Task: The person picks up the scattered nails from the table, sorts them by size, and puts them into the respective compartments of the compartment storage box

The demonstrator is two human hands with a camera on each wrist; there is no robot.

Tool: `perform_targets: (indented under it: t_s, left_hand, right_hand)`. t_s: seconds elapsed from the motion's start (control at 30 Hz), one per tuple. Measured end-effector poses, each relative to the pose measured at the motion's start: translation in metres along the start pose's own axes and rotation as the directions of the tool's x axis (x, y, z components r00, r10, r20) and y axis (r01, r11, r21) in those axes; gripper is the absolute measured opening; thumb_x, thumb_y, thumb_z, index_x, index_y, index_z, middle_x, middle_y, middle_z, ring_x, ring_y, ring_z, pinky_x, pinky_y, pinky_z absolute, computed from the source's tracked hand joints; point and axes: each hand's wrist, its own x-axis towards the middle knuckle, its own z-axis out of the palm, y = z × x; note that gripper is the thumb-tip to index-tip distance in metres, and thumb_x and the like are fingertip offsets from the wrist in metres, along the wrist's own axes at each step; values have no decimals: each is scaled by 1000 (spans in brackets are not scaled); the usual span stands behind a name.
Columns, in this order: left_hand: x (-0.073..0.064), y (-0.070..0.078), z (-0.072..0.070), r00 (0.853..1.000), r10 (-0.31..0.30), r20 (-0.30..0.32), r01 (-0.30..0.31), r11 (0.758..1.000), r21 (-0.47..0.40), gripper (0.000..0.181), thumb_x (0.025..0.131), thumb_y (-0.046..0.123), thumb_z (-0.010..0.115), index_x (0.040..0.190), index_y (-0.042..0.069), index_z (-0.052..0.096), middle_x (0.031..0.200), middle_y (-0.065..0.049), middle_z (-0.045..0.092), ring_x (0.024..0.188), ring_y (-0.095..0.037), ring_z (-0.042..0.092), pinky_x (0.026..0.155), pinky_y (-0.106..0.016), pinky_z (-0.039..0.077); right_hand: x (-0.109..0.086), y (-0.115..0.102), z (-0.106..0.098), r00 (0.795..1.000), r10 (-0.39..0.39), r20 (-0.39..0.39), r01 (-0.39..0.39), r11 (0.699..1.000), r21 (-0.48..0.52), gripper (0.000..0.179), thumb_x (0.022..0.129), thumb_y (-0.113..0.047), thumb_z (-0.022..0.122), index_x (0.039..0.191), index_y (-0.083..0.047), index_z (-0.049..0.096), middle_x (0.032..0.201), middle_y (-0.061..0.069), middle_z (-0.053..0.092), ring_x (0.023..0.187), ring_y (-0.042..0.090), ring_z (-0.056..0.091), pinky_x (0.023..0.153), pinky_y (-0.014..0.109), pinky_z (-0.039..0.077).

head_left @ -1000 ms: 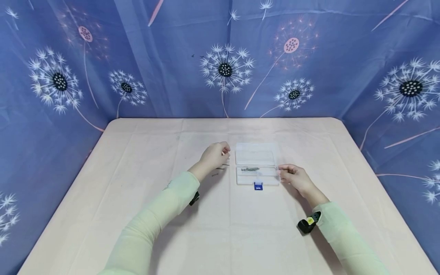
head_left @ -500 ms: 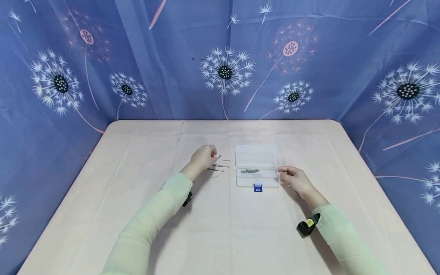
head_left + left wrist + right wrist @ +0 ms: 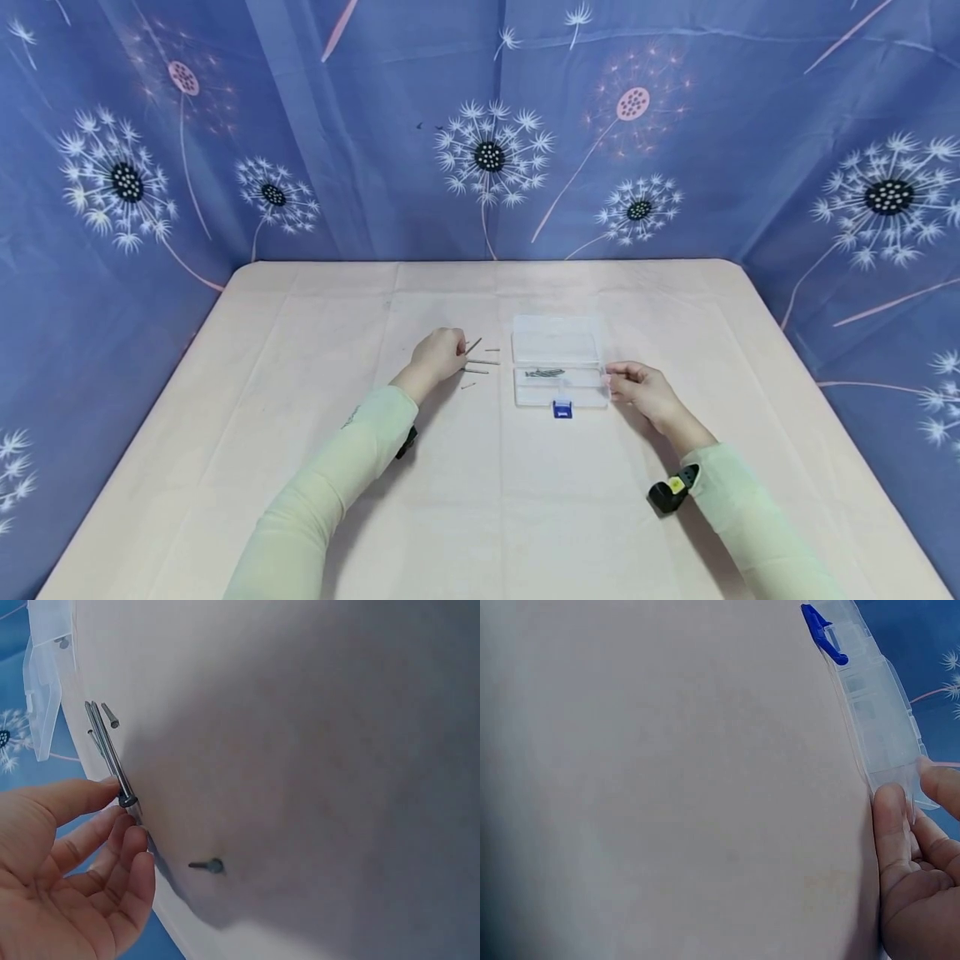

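My left hand (image 3: pixel 438 354) pinches a long metal nail (image 3: pixel 473 345) that slants up from the fingertips. In the left wrist view, thumb and forefinger meet beside the dark nail head (image 3: pixel 128 801). Two long nails (image 3: pixel 484 362) lie on the table right by those fingers. A short nail (image 3: pixel 492 350) lies beyond them and another small nail (image 3: pixel 216 865) on the near side. My right hand (image 3: pixel 648 393) grips the right end of a clear plastic box (image 3: pixel 889 712), thumb on one side of the wall and fingers on the other. The box stands with its lid (image 3: pixel 557 337) laid back.
Several nails (image 3: pixel 545 373) lie together in the box's left back section. A blue latch (image 3: pixel 562 409) hangs at its front edge. Pale pink cloth covers the table (image 3: pixel 495 500). A blue dandelion-print curtain (image 3: pixel 375 167) rises behind and at both sides.
My left hand has drawn back left from beside the box to the loose nails, uncovering them. A slanting nail now shows at its fingertips. The right hand and box stay put.
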Motion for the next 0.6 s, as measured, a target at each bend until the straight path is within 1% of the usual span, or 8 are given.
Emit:
perform_targets:
  t_s: [0.13,0.3,0.43,0.6]
  left_hand:
    - [0,1,2,1000,-14,18,13,1000,23,5,87,8,62,84,6,61,84,-5,63,72,-16,56,62,-26,47]
    - [1,4,2,996,-75,52,74,997,11,6,88,10,61,87,5,62,86,-6,64,72,-16,57,62,-24,48]
    - [0,5,1,991,-109,75,110,994,-5,10,90,12,59,91,3,63,87,-7,63,73,-16,58,62,-24,49]
    - [-1,5,2,990,-113,87,114,994,0,14,92,14,58,96,1,63,90,-8,63,74,-16,58,63,-24,50]
  right_hand:
    - [0,0,0,1000,1,-4,-1,1000,0,43,95,-12,54,129,14,45,92,-7,61,72,-2,59,68,15,52]
    - [0,0,0,1000,2,-6,-2,1000,-5,43,95,-12,54,129,14,45,91,-6,61,73,-2,58,68,15,52]
    - [0,0,0,1000,0,-8,0,1000,-16,43,95,-13,54,129,13,46,89,-10,61,71,-2,60,65,16,50]
    - [0,-1,1,1000,-6,-4,6,1000,12,43,95,-11,54,129,15,45,87,-11,60,71,-2,60,67,15,52]
